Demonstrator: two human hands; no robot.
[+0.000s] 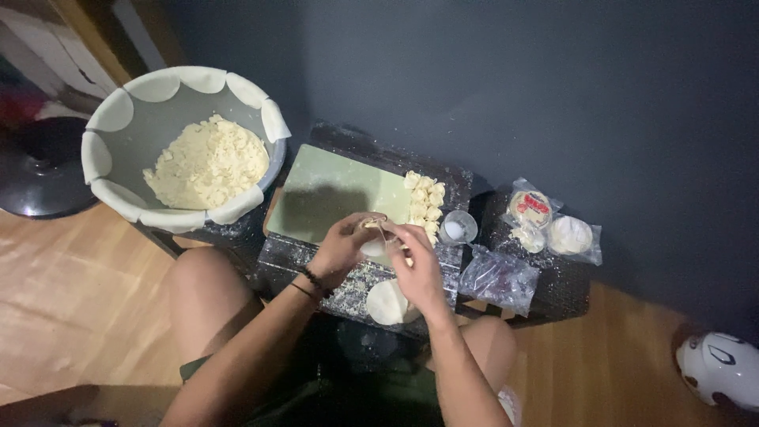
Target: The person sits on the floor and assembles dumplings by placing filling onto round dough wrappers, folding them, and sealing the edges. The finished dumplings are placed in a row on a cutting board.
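Observation:
Both my hands meet over the front edge of a pale green cutting board (332, 194). My left hand (341, 247) and my right hand (417, 265) pinch one dumpling wrapper (375, 234) between their fingers, folding it. A round flat wrapper (386, 304) lies just below my right hand. Several folded dumplings (425, 202) sit in a cluster at the board's right edge. A black band circles my left wrist.
A grey bowl (273, 162) of pale filling (207, 162), with round wrappers draped on its rim, stands at the left. A small cup (458, 228), plastic bags of wrappers (569, 236) and an empty bag (500, 278) lie to the right. A white helmet-like object (719, 368) rests on the wooden floor.

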